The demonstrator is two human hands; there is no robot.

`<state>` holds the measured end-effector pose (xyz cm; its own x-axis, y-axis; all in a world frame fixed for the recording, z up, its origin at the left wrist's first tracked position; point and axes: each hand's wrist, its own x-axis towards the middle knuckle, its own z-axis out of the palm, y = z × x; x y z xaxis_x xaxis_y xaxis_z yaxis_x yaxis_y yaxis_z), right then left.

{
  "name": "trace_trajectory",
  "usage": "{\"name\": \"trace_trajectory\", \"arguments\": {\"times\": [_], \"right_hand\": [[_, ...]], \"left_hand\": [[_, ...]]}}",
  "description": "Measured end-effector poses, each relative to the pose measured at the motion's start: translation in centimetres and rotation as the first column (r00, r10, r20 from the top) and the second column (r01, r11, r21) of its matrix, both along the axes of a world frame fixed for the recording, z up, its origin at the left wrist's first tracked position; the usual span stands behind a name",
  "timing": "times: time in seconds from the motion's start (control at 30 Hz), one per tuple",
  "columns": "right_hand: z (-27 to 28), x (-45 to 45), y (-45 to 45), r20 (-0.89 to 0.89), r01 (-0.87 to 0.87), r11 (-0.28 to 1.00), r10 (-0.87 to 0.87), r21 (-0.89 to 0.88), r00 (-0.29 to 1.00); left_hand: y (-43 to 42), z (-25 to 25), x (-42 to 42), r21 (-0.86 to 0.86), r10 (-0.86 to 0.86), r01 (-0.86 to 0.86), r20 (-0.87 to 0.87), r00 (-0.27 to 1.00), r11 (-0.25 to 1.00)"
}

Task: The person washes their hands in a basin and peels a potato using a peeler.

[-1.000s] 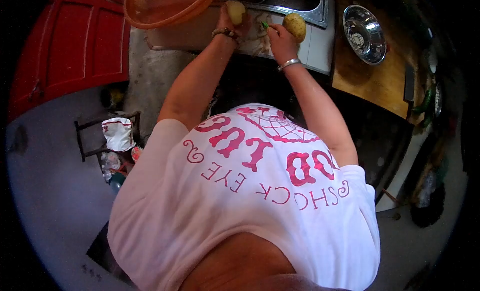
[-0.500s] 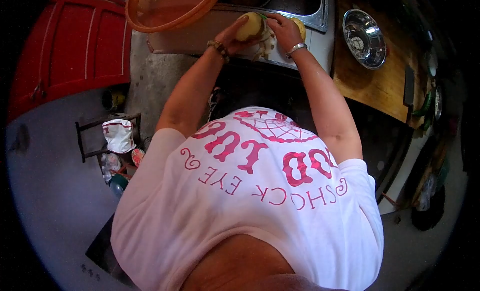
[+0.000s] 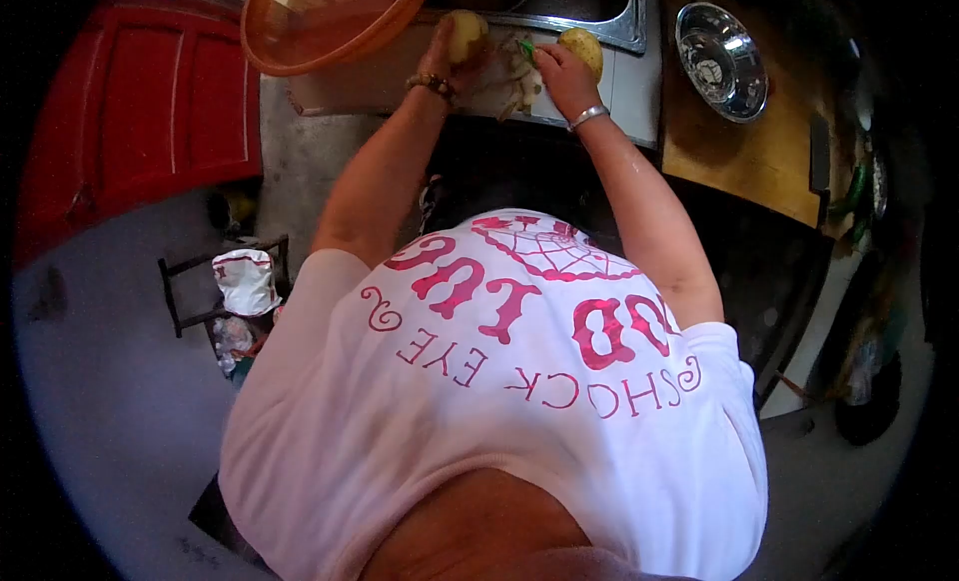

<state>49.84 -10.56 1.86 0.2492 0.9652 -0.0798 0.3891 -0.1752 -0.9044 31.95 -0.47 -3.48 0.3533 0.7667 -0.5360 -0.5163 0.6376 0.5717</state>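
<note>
My left hand point(image 3: 438, 59) is wrapped round a pale yellow, peeled-looking potato point(image 3: 468, 37) over the front of the counter. In my right hand point(image 3: 567, 81) is a small tool with a green end point(image 3: 526, 49), seemingly a peeler; its blade is hard to make out. The tool is apart from the potato in my left hand. Just behind my right hand sits a second yellowish potato point(image 3: 581, 49) on the white counter point(image 3: 624, 91). Between my hands lies a heap of thin peelings point(image 3: 521, 89) near the counter edge.
An orange plastic basin point(image 3: 330, 56) stands to the left. Behind my hands is a metal sink point(image 3: 624, 26). A shiny steel bowl point(image 3: 721, 61) rests on a wooden board point(image 3: 759, 171) at right. Below left, a dark stool frame point(image 3: 190, 291) stands near a white bag point(image 3: 245, 281).
My hands have moved apart: the left with its potato went left, and the green-ended tool came away from it. The second potato shows more fully. The view has shifted slightly.
</note>
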Motion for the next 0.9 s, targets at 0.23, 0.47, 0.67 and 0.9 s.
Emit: {"name": "trace_trajectory", "arguments": {"times": [0.23,0.47,0.67,0.9], "right_hand": [[0.5,-1.1,0.7,0.085,0.047,0.992,-0.057,0.121,0.995],[1.8,-1.8,0.7,0.368,-0.099,0.994,0.076,0.046,0.927],[0.4,-2.4,0.0,0.249,-0.057,0.998,0.053,0.007,0.967],[0.1,-2.6,1.4,0.179,0.045,0.998,-0.054,0.053,0.982]], "left_hand": [[-1.6,0.1,0.4,-0.039,-0.177,0.184,0.137,0.975,0.982],[-1.7,-1.0,0.9,0.043,-0.222,0.221,0.021,0.975,0.974],[-0.5,-1.0,0.6,-0.185,0.057,-0.027,0.157,0.986,0.982],[-1.6,-1.1,1.9,-0.147,0.088,-0.047,0.285,0.955,0.988]]}}
